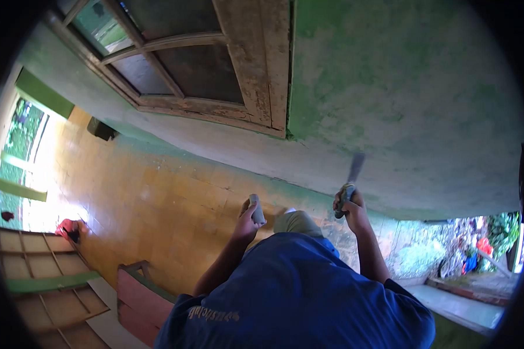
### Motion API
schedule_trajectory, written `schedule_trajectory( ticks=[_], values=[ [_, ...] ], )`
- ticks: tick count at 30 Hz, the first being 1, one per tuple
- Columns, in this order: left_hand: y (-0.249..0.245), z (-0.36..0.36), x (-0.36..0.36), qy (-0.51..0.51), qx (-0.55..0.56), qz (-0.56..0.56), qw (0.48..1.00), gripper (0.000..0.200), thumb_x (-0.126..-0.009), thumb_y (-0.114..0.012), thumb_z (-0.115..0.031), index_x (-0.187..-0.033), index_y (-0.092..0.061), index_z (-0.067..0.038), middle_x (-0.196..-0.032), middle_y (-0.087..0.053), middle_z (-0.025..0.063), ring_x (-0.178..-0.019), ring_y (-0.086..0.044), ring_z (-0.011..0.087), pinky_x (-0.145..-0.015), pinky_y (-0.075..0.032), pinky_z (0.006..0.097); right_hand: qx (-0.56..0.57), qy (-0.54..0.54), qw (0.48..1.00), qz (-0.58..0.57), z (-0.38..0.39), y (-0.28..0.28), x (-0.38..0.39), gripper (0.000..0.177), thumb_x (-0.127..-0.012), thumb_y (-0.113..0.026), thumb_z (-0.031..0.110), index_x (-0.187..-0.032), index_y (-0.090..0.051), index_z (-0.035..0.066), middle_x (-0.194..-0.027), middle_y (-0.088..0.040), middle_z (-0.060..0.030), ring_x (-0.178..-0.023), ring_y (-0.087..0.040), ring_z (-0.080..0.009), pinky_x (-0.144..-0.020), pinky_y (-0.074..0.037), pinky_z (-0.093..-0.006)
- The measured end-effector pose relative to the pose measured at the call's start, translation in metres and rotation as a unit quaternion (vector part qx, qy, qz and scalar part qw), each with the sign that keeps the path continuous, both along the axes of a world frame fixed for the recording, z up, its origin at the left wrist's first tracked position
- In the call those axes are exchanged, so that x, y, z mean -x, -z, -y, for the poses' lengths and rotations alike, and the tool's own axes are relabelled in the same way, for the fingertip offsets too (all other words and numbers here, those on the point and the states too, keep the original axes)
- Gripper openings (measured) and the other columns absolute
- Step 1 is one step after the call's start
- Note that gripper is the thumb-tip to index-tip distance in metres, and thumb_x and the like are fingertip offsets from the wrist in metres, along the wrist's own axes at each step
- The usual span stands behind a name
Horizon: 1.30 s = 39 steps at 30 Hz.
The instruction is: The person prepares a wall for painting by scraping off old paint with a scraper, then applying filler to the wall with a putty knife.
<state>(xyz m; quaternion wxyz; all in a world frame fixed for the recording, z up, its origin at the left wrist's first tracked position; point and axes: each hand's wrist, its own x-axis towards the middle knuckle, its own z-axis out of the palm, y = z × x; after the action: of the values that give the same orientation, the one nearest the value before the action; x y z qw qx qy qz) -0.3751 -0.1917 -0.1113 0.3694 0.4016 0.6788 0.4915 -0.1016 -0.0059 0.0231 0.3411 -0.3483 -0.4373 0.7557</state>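
Note:
My right hand [355, 208] is wrapped round the dark handle of a scraper [356, 167]. Its blade, slightly blurred, points up toward the wall [413, 116], whose green paint is patchy and worn to pale grey. Lower and to the left, my left hand [248, 220] grips a small grey roll-like piece [256, 209] standing upright in the fingers; its exact kind I cannot tell. That hand is over the floor, away from the wall.
A weathered wooden window frame [273, 87] with glass panes is set in the wall. Yellowish tiles [174, 192] cover the floor. A pink wooden piece [140, 296] stands at lower left, near a red item [68, 228]. Foliage and clutter [471, 247] show at right.

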Motion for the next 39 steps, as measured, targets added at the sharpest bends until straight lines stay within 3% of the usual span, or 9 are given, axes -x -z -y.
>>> schedule_trajectory(
  ticks=[4,7,10,13,17,22,28,34,39],
  values=[
    [-0.007,-0.035,0.021,0.016,-0.034,-0.001,0.999,0.074,-0.061,-0.071,0.012,-0.128,-0.044,-0.003,-0.136,-0.033,0.0187,-0.123,-0.04,0.0311,-0.093,-0.045,0.0387,0.038,-0.017,0.999,0.032,-0.002,0.026,0.018,0.02,-0.081,-0.049,0.012,-0.098,-0.048,0.001,-0.069,-0.051,-0.0057,-0.063,-0.052,-0.015,-0.061,-0.043,-0.0286],
    [-0.036,-0.064,0.036,0.027,-0.111,-0.065,0.991,0.06,-0.073,-0.067,0.005,-0.128,-0.042,0.0,-0.131,-0.037,0.0171,-0.115,-0.047,0.0271,-0.083,-0.05,0.0371,0.028,-0.045,0.995,0.081,-0.018,0.042,0.037,0.021,-0.09,-0.049,0.023,-0.092,-0.051,0.002,-0.068,-0.051,-0.004,-0.06,-0.051,-0.0128,-0.058,-0.042,-0.0272],
    [-0.107,-0.093,0.045,-0.016,-0.015,0.327,0.945,0.046,-0.093,-0.05,-0.018,-0.132,-0.037,0.001,-0.124,-0.044,0.0119,-0.099,-0.054,0.021,-0.075,-0.053,0.0343,-0.001,-0.092,0.99,0.111,-0.038,0.007,0.065,0.023,-0.092,-0.049,0.025,-0.086,-0.051,0.003,-0.068,-0.051,-0.0024,-0.059,-0.051,-0.0107,-0.056,-0.042,-0.0264],
    [-0.135,-0.116,0.069,0.069,-0.007,0.335,0.94,0.048,-0.092,-0.05,-0.021,-0.132,-0.037,0.0,-0.111,-0.052,0.0085,-0.088,-0.057,0.0178,-0.073,-0.052,0.0318,-0.016,-0.137,0.985,0.108,-0.059,0.004,0.087,0.017,-0.09,-0.051,0.018,-0.087,-0.053,0.002,-0.068,-0.051,-0.0029,-0.06,-0.051,-0.0107,-0.057,-0.042,-0.0266],
    [-0.165,-0.148,0.097,0.121,-0.022,0.254,0.959,0.043,-0.088,-0.058,-0.02,-0.125,-0.049,0.001,-0.102,-0.058,0.006,-0.083,-0.057,0.0121,-0.074,-0.048,0.0285,-0.13,-0.157,0.974,0.096,-0.079,0.016,0.112,0.011,-0.083,-0.052,0.011,-0.087,-0.055,0.001,-0.068,-0.052,-0.0031,-0.06,-0.05,-0.0105,-0.057,-0.042,-0.0264],
    [-0.205,-0.184,0.127,0.164,-0.118,0.084,0.976,0.024,-0.082,-0.066,-0.023,-0.091,-0.065,0.0,-0.076,-0.061,0.0007,-0.066,-0.051,0.007,-0.059,-0.039,0.0203,-0.07,-0.129,0.983,0.106,-0.074,0.012,0.117,0.013,-0.078,-0.051,0.012,-0.083,-0.055,0.001,-0.068,-0.051,-0.0016,-0.063,-0.05,-0.0104,-0.059,-0.041,-0.0259],
    [-0.254,-0.24,0.162,0.262,-0.158,-0.088,0.948,0.024,-0.075,-0.073,-0.022,-0.079,-0.064,-0.001,-0.065,-0.058,0.002,-0.061,-0.05,0.0069,-0.055,-0.038,0.0211,-0.018,0.048,0.989,0.14,-0.04,0.015,0.109,0.02,-0.086,-0.054,0.023,-0.077,-0.052,0.004,-0.061,-0.044,0.0035,-0.055,-0.04,-0.0058,-0.049,-0.032,-0.0236],
    [-0.276,-0.276,0.168,0.308,-0.162,-0.084,0.934,0.029,-0.072,-0.076,-0.025,-0.076,-0.063,0.001,-0.063,-0.054,0.001,-0.058,-0.046,0.0077,-0.054,-0.036,0.0214,0.039,0.206,0.97,0.124,-0.024,0.016,0.131,0.039,-0.092,-0.051,0.042,-0.073,-0.049,0.007,-0.06,-0.043,0.0044,-0.051,-0.038,-0.0042,-0.045,-0.03,-0.0223],
    [-0.272,-0.284,0.181,0.348,-0.187,-0.048,0.917,0.034,-0.072,-0.076,-0.03,-0.076,-0.063,0.001,-0.062,-0.053,0.0014,-0.057,-0.045,0.0078,-0.053,-0.034,0.0212,0.026,0.274,0.952,0.137,-0.022,0.021,0.166,0.037,-0.091,-0.053,0.038,-0.072,-0.048,0.006,-0.059,-0.042,0.0045,-0.052,-0.039,-0.0038,-0.045,-0.031,-0.0225]
  ],
)
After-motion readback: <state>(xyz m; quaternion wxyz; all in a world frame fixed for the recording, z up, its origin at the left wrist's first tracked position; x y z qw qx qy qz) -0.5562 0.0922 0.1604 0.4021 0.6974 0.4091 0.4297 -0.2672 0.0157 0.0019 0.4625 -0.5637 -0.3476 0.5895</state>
